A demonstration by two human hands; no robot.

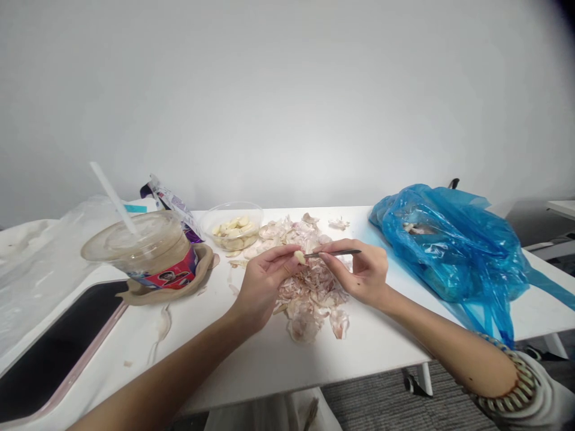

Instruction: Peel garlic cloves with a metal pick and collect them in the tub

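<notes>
A pile of garlic skins [305, 320] lies on the white table [381, 353]. Over the pile, the left hand [263, 287] pinches a peeled garlic clove [300, 258] between thumb and fingers. The right hand [366, 272], also over the pile, grips a thin dark tool [345, 252] between thumb and fingers, its tip at the clove's edge; I cannot tell what kind of tool it is. Just behind the pile, to its left, a clear bowl [208, 223] holds peeled cloves [236, 226]. Farther left of the pile, a cup [166, 254] with a straw [112, 197] sits tilted in a cardboard holder [204, 266], near a phone [58, 347]. Right of the pile lies a blue plastic bag [449, 245].
</notes>
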